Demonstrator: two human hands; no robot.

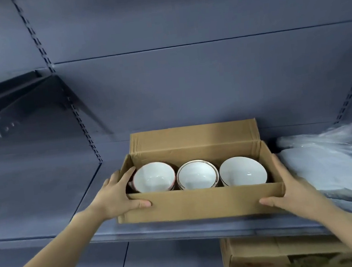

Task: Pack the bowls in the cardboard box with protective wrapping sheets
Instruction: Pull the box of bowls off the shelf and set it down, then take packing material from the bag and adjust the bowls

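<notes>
On shelf [48, 213] | cardboard box [200, 205]: 3 bowls [197, 173] | left hand [116, 195], right hand [293, 190] grasp box ends

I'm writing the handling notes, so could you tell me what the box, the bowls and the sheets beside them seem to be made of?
Box: brown cardboard, matte, with creased flaps. Bowls: probably glazed ceramic, white and glossy with light glints. Sheets: likely thin translucent plastic or foam wrap; the view is blurred there.

Three white bowls [197, 174] sit in one open cardboard box [200, 205]. One stack of wrapping sheets [327, 160] lies right. A second box [261, 257] sits below. Two hands show.
</notes>
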